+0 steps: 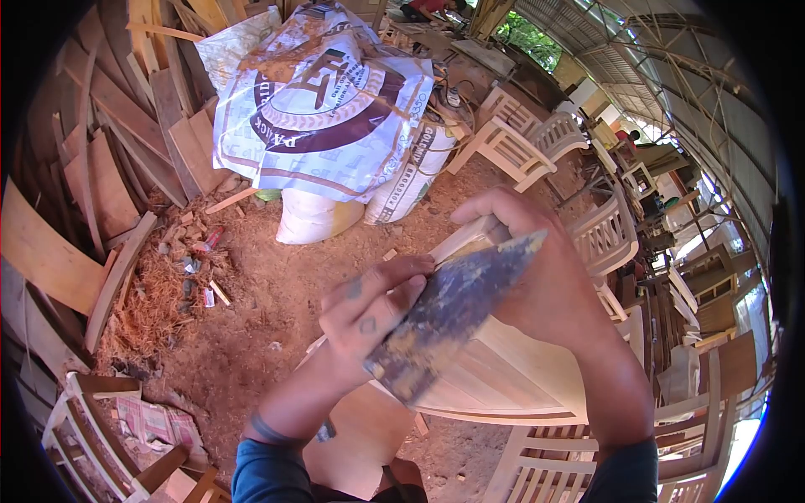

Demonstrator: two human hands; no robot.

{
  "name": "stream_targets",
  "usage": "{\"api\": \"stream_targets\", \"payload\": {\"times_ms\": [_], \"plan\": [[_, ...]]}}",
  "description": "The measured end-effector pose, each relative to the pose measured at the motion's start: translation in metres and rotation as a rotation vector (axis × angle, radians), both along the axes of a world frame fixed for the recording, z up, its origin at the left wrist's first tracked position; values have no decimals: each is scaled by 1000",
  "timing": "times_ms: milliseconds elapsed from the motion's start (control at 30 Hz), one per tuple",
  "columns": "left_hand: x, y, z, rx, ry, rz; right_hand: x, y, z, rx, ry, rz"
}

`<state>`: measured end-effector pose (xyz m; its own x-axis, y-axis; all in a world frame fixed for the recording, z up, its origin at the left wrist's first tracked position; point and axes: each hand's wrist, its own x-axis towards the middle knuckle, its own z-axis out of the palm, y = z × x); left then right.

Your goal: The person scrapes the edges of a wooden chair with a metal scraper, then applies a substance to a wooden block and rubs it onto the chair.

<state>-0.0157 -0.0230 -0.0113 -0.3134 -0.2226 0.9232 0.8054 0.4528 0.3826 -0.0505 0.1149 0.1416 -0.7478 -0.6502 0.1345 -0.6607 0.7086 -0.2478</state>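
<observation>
A dark, stained flat piece (457, 314) with a pointed upper end is pinched between the thumb and fingers of my left hand (369, 310). My right hand (524, 243) is closed around the upper corner of a pale wooden frame (470, 238), behind the pointed end of the dark piece. Below both hands lies a pale slatted wooden panel (511, 377) with a curved lower edge. The dark piece covers part of the panel and part of my right hand.
Filled sacks (411, 176) under a printed sheet (335, 126) stand ahead. Wooden boards (101, 180) lean at the left, beside shavings (159, 310) on the ground. Unfinished chairs (511, 142) stand at the right. Two people are in the distance.
</observation>
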Motion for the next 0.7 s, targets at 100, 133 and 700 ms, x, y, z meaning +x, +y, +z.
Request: {"api": "stream_targets", "payload": {"times_ms": [100,133,700], "plan": [[-5,4,-4,-15,89,14,2,-1,2,-45,-40,9],[-2,7,-5,85,-6,-37,1,0,1,-54,-40,11],[12,15,0,775,-345,-562,2,-1,0,-24,5,-18]]}}
